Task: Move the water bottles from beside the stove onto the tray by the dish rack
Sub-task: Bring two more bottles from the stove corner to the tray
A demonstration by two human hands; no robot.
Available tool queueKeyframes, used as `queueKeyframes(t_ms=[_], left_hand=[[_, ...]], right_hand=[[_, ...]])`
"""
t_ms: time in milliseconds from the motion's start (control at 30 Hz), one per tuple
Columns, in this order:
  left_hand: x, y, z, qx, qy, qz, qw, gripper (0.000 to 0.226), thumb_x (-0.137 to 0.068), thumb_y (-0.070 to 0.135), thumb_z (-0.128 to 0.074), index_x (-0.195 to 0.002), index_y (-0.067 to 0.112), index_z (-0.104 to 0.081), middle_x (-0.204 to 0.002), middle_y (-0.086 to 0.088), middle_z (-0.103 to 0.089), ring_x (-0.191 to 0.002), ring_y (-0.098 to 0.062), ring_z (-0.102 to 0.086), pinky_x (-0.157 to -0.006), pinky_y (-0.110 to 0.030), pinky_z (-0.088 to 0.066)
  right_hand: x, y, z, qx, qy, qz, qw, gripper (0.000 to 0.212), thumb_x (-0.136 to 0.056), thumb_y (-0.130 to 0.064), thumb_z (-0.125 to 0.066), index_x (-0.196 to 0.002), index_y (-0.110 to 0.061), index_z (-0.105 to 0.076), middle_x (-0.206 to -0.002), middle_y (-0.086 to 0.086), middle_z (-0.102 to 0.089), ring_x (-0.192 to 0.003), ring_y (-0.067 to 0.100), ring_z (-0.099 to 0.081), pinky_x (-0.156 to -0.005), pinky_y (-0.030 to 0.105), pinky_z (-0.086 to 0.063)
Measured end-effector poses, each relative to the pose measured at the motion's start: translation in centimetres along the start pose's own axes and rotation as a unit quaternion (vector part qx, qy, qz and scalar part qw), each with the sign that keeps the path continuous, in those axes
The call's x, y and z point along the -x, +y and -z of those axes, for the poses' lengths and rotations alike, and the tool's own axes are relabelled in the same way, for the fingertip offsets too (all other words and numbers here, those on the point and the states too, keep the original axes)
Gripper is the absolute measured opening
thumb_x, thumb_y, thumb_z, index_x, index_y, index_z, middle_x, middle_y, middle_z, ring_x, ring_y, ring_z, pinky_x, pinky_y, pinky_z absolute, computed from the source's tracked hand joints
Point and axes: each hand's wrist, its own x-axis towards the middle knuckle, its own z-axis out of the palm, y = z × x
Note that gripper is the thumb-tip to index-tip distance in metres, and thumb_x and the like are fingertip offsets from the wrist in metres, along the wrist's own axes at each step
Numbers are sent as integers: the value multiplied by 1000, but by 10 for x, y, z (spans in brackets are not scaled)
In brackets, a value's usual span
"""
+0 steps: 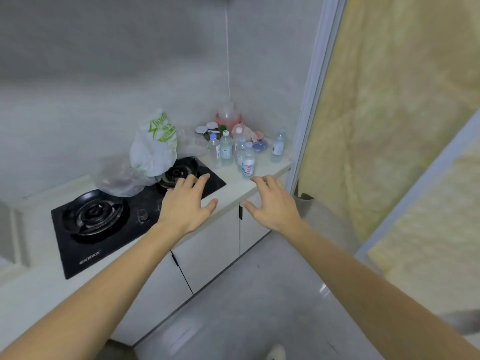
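Several small clear water bottles stand on the pale counter (233, 181) to the right of the black gas stove (104, 224). The nearest bottle (248, 161) has a red and blue label. Behind it stand others (226, 149), and one (278, 146) stands apart near the right edge. My left hand (187, 203) hovers open over the stove's right front corner. My right hand (272, 203) is open just in front of the counter edge, its fingertips a little short of the nearest bottle. Neither hand holds anything. No tray or dish rack is in view.
A white and green plastic bag (154, 149) and a clear bag (119, 178) lie on the stove's right burner. Jars (205, 131), a pink container (228, 118) and small items fill the corner. A sliding door frame (309, 105) stands at the right. Cabinet doors (215, 245) are below.
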Motion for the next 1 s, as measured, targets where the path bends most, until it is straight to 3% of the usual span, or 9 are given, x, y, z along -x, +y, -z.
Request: queueKeyframes(t_ms=[267,433,633,800,1000], left_hand=[[-137,25,-53,26,-45,47,998,70,-97,56,-49,-157,26,-31,-134,-1,-52,-124,-26,-48,-89,-41,-50],[-210,21,-80,51,-70,69,994,68,-96,54,-53,-156,27,-33,-135,-1,-52,-128,-26,-47,-92,-45,-51],[-308,5,-127,105,-94,72,987,67,-97,50,-54,-156,29,-32,-144,-2,-49,-137,-25,-45,-99,-47,-50],[-383,-3,-176,185,-134,75,971,65,-97,42,-59,-155,31,-33,-145,-3,-49,-130,-24,-54,-100,-46,-50],[-440,-11,-228,229,-176,67,955,74,-96,24,-61,-158,37,-23,-142,-8,-49,-127,-28,-55,-105,-48,-49]], right_hand=[[-132,100,-21,-5,-33,4,999,67,-90,-59,-60,-143,-21,-46,-132,1,-50,-116,25,-50,-87,40,-53],[-202,141,-43,-37,-61,-11,997,71,-91,-58,-61,-148,-21,-41,-137,2,-47,-121,26,-48,-87,40,-52],[-279,168,-84,-77,-104,-64,989,72,-90,-57,-66,-143,-15,-42,-138,4,-47,-126,27,-49,-91,44,-51],[-332,180,-129,-124,-143,-133,973,79,-85,-55,-74,-143,-12,-42,-138,7,-47,-126,30,-50,-96,43,-48],[-377,180,-183,-140,-174,-152,963,83,-74,-54,-85,-134,-12,-46,-129,7,-51,-118,30,-54,-98,41,-49]])
